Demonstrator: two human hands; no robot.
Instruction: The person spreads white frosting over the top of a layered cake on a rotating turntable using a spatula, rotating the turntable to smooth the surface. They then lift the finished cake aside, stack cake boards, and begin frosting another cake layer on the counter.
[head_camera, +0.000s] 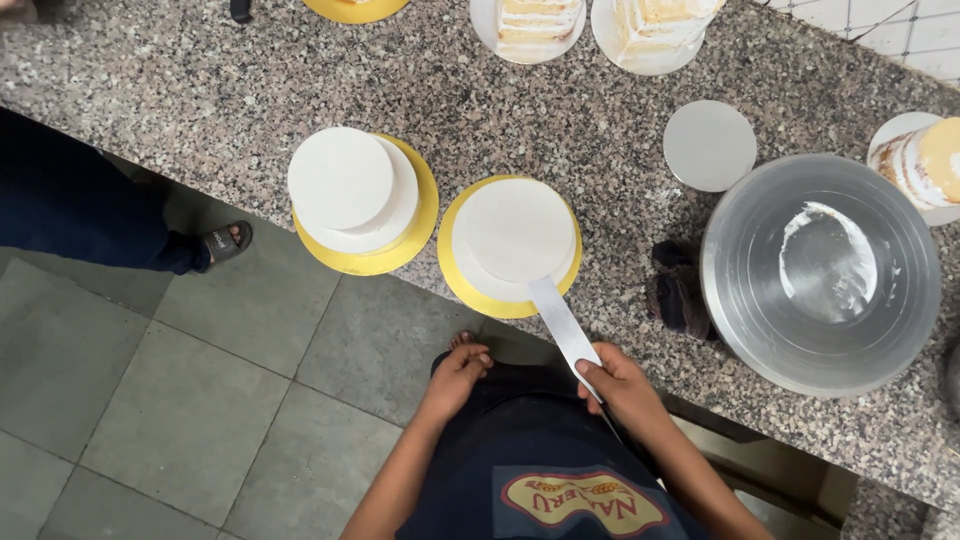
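Note:
My right hand (617, 383) grips the handle end of a long flat metal spatula (561, 323). Its blade reaches up to the near side of a white frosted cake (517, 232) on a yellow round board (462, 283) at the granite counter's front edge. My left hand (459, 374) hangs below the counter edge with fingers curled and nothing in it, close to my dark clothing. A second white frosted cake (345, 185) sits on its own yellow board (424, 205) to the left.
A large metal bowl (820, 272) with smears of white cream stands at the right, a dark cloth (678, 290) beside it. A round white board (710, 145) lies behind. Unfrosted layered cakes (535, 22) sit at the back. Another person's sandalled foot (222, 240) is on the tiled floor at left.

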